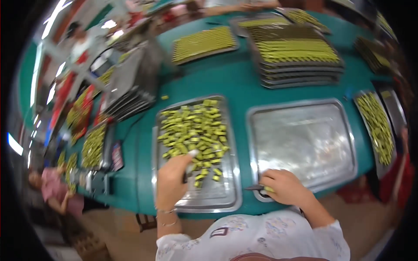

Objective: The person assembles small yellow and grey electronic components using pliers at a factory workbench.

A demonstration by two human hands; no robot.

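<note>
My left hand (173, 176), fingers curled down, reaches over a metal tray (209, 198) strewn with small yellow-green pieces (191, 126). Its fingertips touch the near edge of the heap. A pale tip shows there, and whatever the fingers pinch is hidden. Closed at the near left corner of a second metal tray (305, 139), whose bare surface shines, is my right hand (283, 186). Out of it, pointing left, sticks a small knife (253, 188) with a dark pointed blade. A bit of yellow-green shows by its fingers; whether it is a piece or the handle I cannot tell.
At the back stand a stack of filled trays (300, 71) and a tray of neat rows (203, 43). Stacked metal trays (130, 82) rise at the left. More pieces fill a tray (375, 126) at the right. A person in pink (58, 189) is at the far left.
</note>
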